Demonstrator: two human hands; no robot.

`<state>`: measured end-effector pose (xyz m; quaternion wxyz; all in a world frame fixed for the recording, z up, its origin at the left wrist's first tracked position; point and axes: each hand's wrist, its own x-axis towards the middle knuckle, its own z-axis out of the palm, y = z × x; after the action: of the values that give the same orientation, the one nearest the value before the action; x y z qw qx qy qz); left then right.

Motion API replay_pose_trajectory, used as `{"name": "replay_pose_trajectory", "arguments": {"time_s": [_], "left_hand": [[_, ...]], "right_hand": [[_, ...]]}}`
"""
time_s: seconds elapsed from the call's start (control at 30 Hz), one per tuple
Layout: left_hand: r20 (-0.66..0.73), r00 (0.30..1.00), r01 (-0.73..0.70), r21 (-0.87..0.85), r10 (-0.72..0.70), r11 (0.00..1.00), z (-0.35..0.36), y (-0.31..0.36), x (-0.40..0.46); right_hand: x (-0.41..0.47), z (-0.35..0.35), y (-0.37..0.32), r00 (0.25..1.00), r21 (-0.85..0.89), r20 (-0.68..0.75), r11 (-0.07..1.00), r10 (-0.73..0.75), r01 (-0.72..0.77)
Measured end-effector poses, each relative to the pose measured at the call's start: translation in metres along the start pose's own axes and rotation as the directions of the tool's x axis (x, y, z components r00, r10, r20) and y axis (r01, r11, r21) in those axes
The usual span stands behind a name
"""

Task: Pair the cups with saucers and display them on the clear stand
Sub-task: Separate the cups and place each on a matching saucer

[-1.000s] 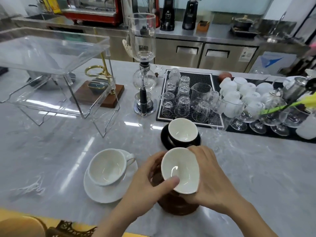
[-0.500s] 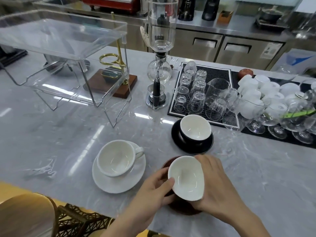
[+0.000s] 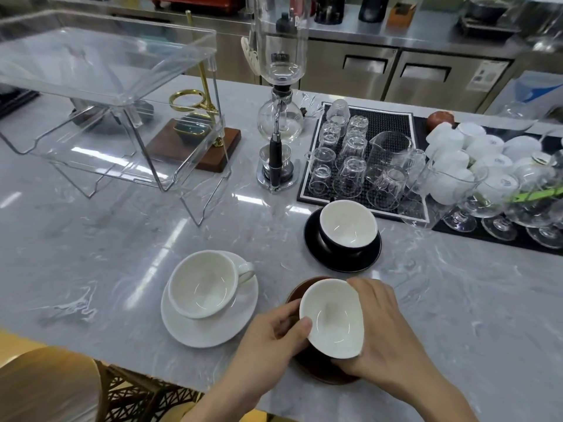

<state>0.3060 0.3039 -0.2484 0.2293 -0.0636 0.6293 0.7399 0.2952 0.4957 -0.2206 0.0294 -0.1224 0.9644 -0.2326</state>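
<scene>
A brown cup with a white inside [image 3: 332, 321] sits on a brown saucer [image 3: 323, 371] near the counter's front edge. My left hand [image 3: 271, 339] grips its left rim and my right hand [image 3: 384, 333] wraps its right side. To the left a white cup [image 3: 202, 283] rests on a white saucer [image 3: 213, 330]. Behind, a black cup [image 3: 348, 226] stands on a black saucer [image 3: 316, 254]. The clear two-tier stand [image 3: 100, 71] is at the far left, with no cups on it.
A glass siphon brewer [image 3: 280, 117] stands mid-counter. A black mat [image 3: 384, 123] holds several upturned glasses, with white cups [image 3: 475, 153] and stemmed glasses [image 3: 499, 205] to the right. A wooden base with brass dripper stand [image 3: 198, 141] sits behind the clear stand. A wooden chair back [image 3: 45, 388] is lower left.
The view has tilted and shifted, so everything appears moved right and down. Both hands stay on the brown cup, which has settled onto its saucer.
</scene>
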Motion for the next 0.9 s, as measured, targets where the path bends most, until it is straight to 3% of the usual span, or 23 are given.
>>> {"name": "replay_pose_trajectory", "arguments": {"time_s": [0.4,0.7,0.9], "left_hand": [[-0.020,0.999,-0.028,0.245,0.034,0.969,-0.0003,0.0063,-0.0019],[-0.015,0.999,-0.033,0.239,0.037,0.970,0.0005,0.0065,-0.0021],[-0.176,0.982,-0.007,0.365,0.076,0.931,-0.0049,0.0051,-0.0015]], "right_hand": [[-0.0029,-0.0009,-0.0012,0.998,-0.046,0.047,0.998,0.041,-0.039],[-0.0042,0.0001,-0.0015,0.999,-0.037,0.041,0.999,0.033,-0.031],[-0.0096,-0.0022,0.0004,0.991,0.011,0.101,0.996,0.084,-0.085]]}}
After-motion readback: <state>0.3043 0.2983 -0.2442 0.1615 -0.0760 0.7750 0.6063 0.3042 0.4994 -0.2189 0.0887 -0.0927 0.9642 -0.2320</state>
